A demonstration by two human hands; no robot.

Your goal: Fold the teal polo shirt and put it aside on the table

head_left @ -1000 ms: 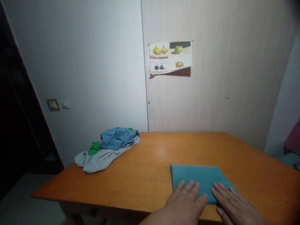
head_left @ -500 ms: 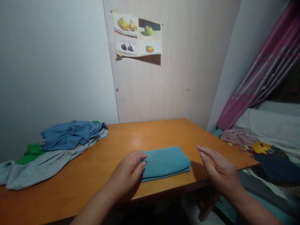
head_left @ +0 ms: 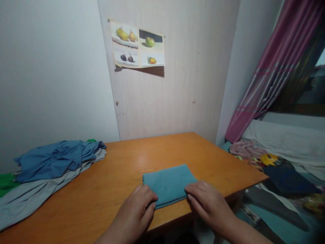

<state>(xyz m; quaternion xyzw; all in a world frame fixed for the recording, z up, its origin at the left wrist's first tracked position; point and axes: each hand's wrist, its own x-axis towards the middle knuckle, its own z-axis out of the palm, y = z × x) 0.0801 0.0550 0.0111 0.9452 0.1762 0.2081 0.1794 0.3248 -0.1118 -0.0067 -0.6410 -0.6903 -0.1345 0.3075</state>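
Note:
A folded teal cloth (head_left: 167, 183) lies near the front edge of the orange wooden table (head_left: 142, 156). My left hand (head_left: 137, 210) has its fingers curled around the cloth's near left corner. My right hand (head_left: 207, 201) is closed over the near right corner, with bent fingers pressing on the fabric. Both hands touch the cloth at its front edge.
A heap of clothes lies at the table's left: a blue garment (head_left: 58, 159) on a grey one (head_left: 38, 196), with green fabric (head_left: 6, 181) beside them. A fruit poster (head_left: 138, 47) hangs on the wall. A bed with scattered clothes (head_left: 276, 162) and a pink curtain (head_left: 264, 78) are at the right.
My right hand has come down from beside the cloth onto its near right corner. My left hand has stayed at the left corner. The view has shifted slightly to the right.

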